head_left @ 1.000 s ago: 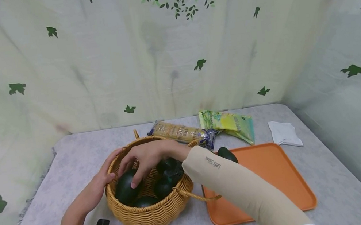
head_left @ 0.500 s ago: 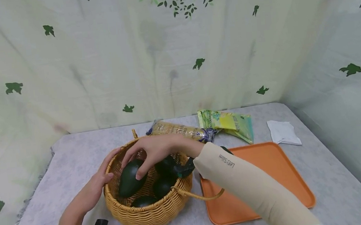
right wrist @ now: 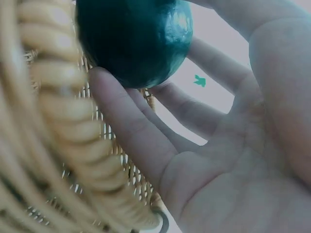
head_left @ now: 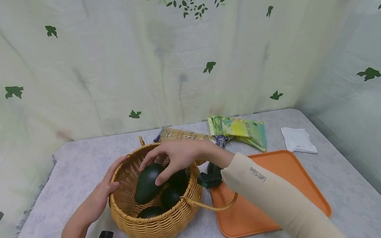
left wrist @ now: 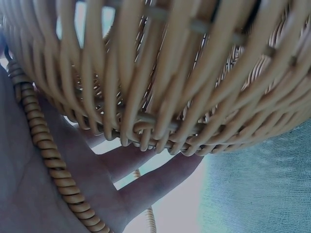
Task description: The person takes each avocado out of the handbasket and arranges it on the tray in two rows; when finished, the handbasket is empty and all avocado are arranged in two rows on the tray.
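My right hand (head_left: 183, 154) holds a dark green, pear-shaped avocado (head_left: 149, 183) between thumb and fingers, inside the mouth of a round wicker basket (head_left: 156, 229). In the right wrist view the fingers curve around the lower end of the avocado (right wrist: 138, 43), close beside the basket rim. Beneath it in the head view lie more avocados (head_left: 171, 196), partly hidden by the one held. My left hand (head_left: 99, 194) grips the basket's left rim, thumb on top. From the left wrist, the fingers (left wrist: 160, 182) meet the wicker, and the rope-like handle (left wrist: 53, 165) crosses the palm.
An orange tray (head_left: 298, 185) stands right of the basket, partly covered by the right sleeve; the basket's handle (head_left: 217, 209) hangs over its edge. Behind are a long noodle-like packet (head_left: 185, 134), green-yellow packets (head_left: 244, 130) and a white packet (head_left: 298, 140). A curtain backs the table.
My right hand has raised the avocado from the basket's left side and carried it right and slightly up. The left hand stays at the rim.
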Demonstrator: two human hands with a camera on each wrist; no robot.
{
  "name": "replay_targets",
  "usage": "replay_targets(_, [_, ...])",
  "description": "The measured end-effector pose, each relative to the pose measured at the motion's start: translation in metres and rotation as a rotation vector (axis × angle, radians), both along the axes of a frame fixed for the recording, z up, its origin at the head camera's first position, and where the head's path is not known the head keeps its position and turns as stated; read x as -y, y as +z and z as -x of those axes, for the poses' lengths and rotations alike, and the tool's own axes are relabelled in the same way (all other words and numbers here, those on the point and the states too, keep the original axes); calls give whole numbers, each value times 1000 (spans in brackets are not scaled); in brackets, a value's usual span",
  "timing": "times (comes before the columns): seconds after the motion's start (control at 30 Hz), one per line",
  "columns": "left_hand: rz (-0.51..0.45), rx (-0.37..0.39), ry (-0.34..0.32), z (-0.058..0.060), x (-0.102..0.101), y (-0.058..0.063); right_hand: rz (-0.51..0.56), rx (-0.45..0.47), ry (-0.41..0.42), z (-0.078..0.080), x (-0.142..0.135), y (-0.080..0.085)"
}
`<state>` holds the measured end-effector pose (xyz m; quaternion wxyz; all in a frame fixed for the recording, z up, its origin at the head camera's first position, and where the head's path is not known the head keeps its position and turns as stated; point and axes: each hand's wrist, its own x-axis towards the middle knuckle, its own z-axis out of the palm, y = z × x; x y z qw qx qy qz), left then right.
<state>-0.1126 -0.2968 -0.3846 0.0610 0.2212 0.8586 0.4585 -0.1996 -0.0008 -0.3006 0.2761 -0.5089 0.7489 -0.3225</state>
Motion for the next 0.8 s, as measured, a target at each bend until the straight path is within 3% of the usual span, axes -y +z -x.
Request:
replay_targets(0.17, [-11, 10, 6, 1, 0, -1, 36, 37, -15, -4, -13, -2])
replay_targets(0.43, [-22, 5, -1, 1, -1, -1, 109, -16, -10, -9, -31, -1])
replay_targets(0.8, [-27, -12, 2, 0, -1, 0, 86, -24, -102, -18, -55, 9])
